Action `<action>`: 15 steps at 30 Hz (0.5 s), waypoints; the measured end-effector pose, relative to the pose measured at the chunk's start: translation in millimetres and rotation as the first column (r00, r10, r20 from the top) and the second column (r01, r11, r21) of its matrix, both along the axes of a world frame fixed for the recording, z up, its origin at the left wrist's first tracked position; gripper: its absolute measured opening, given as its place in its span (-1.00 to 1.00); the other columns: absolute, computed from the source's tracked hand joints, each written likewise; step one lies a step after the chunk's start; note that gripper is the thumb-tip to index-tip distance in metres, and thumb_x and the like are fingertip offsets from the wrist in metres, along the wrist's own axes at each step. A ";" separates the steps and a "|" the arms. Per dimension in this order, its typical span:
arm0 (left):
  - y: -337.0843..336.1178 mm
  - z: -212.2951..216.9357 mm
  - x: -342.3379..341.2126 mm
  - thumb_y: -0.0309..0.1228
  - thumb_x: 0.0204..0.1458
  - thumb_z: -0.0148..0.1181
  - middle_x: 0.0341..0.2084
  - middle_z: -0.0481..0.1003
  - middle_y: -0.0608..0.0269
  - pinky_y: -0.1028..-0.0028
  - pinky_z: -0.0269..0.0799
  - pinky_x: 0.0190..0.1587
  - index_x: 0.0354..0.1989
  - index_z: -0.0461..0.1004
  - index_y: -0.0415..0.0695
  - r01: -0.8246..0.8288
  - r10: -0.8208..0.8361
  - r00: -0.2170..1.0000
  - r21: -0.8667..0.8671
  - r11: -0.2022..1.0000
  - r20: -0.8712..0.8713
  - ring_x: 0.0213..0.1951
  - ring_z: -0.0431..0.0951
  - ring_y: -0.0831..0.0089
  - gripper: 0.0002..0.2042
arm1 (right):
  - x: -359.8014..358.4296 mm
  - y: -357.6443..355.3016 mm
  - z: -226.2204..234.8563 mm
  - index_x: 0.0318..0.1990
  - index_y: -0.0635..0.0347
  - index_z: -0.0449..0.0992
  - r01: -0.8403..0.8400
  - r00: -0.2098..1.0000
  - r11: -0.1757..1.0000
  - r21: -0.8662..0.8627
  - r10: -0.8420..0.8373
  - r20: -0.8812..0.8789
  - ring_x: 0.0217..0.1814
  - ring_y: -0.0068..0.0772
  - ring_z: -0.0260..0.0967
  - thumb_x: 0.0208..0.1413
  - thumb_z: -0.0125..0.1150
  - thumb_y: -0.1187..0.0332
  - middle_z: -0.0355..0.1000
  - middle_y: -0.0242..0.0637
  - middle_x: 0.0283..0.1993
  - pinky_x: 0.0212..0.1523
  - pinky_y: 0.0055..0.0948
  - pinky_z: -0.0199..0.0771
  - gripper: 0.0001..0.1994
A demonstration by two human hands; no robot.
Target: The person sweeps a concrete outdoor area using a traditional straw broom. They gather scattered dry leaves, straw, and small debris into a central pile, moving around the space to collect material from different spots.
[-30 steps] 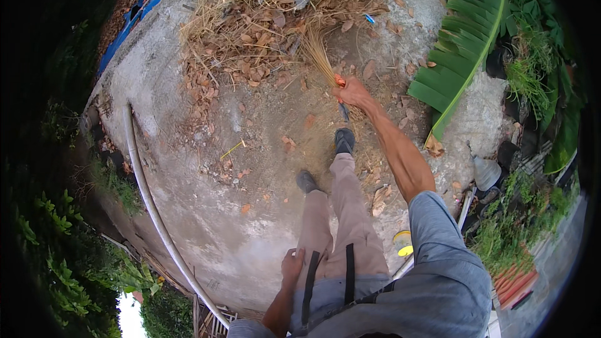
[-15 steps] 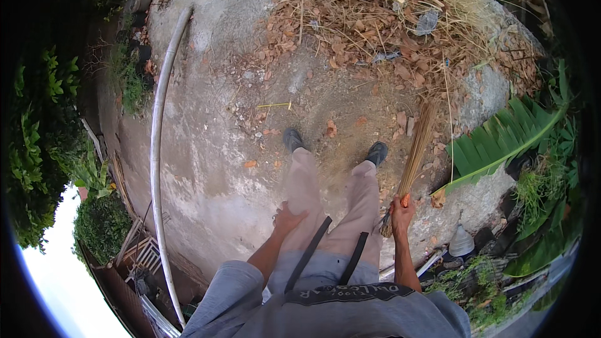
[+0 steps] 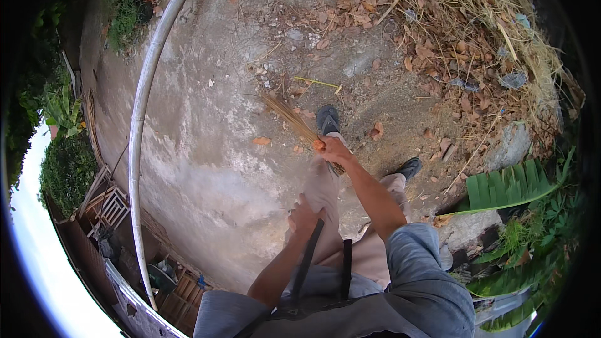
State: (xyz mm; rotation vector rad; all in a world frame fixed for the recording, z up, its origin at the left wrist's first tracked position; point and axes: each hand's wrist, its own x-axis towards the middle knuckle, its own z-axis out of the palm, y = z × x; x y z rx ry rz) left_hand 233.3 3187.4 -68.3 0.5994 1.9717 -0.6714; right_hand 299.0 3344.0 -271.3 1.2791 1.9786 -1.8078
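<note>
My right hand [image 3: 333, 150] is closed around the orange-bound grip of a stick broom [image 3: 293, 117]. The broom's thin brown bristles point forward and to the left, their tips low over the concrete in front of my left foot. My right arm reaches across my body. On my left leg, near the knee, rests my left hand [image 3: 303, 216], holding nothing, its fingers laid against the trouser cloth. A few dry leaves, such as one orange-brown leaf [image 3: 261, 141], lie near the bristles. Just beyond my left shoe [image 3: 327, 119] is a yellow-green stalk [image 3: 317, 82].
A heap of dry leaves and straw [image 3: 463, 44] with plastic scraps covers the far right. A long pale pole [image 3: 139, 106] runs along the left. Banana leaves [image 3: 510, 186] edge the right side. Wooden pallets [image 3: 113, 206] stand at lower left.
My right hand has swung the broom from beside my right leg across to the left, in front of my left leg. The view has turned; my left hand stays on my leg.
</note>
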 end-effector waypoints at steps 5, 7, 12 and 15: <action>-31.9 1.0 -15.4 0.14 -0.14 0.37 -0.05 0.43 -0.15 0.01 0.43 -0.01 0.32 0.08 -0.15 -0.176 0.177 0.984 0.075 0.981 -0.007 -0.01 0.52 -0.12 -0.05 | 31.5 64.4 -6.7 -0.03 0.27 0.52 0.402 0.910 0.915 0.004 -0.400 0.110 -0.50 -0.47 0.48 0.16 0.26 0.26 0.48 -0.34 -0.57 -0.47 -0.45 0.44 -0.68; -38.1 -4.3 -18.5 0.12 -0.13 0.36 -0.05 0.42 -0.15 0.00 0.43 -0.01 0.30 0.09 -0.16 -0.233 0.234 0.972 0.100 0.967 0.000 -0.01 0.52 -0.13 -0.08 | 75.6 81.1 16.6 -0.12 0.30 0.52 0.515 0.845 0.841 0.166 -0.531 0.069 -0.55 -0.55 0.40 0.16 0.26 0.29 0.43 -0.34 -0.57 -0.50 -0.46 0.39 -0.74; -24.4 -6.5 -36.4 0.16 -0.20 0.36 0.07 0.32 -0.27 -0.06 0.27 0.13 0.35 0.01 -0.19 -0.396 0.388 0.916 0.073 0.915 0.099 0.12 0.38 -0.23 0.03 | 135.6 101.5 71.2 -0.26 0.28 0.46 0.815 0.560 0.561 0.144 -0.827 0.054 -0.58 -0.61 0.29 0.23 0.22 0.25 0.36 -0.43 -0.55 -0.52 -0.52 0.32 -0.77; -27.8 -11.4 -33.7 0.15 -0.18 0.34 0.07 0.33 -0.26 -0.06 0.27 0.13 0.34 0.03 -0.20 -0.446 0.437 0.894 0.087 0.891 0.098 0.11 0.39 -0.23 0.00 | 55.7 87.0 139.1 -0.27 0.25 0.44 0.772 0.605 0.628 0.102 -0.774 0.187 -0.54 -0.64 0.29 0.24 0.21 0.24 0.35 -0.44 -0.54 -0.52 -0.55 0.31 -0.77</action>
